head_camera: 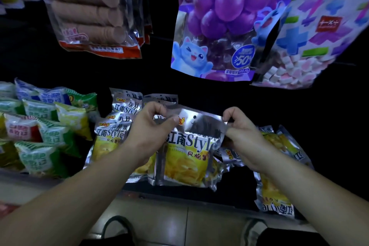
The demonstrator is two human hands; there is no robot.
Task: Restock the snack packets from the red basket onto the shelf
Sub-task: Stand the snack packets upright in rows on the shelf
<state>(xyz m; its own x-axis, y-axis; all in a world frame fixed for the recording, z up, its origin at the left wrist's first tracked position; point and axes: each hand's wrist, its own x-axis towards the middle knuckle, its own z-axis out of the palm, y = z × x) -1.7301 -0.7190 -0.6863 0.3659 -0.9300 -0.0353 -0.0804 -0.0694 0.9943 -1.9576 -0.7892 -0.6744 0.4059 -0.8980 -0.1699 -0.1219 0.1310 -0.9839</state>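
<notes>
Single head-worn wide-angle view, forward and down, close to shelf [179,193]

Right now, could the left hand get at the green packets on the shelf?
Probably yes: nothing stands between the left hand and the green packets, but it pinches the chip packet and must let go first.

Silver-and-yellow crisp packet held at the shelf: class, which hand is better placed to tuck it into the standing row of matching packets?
Probably the left hand: it pinches the silver-and-yellow crisp packet at the corner beside the standing row; the right hand holds the far corner.
</notes>
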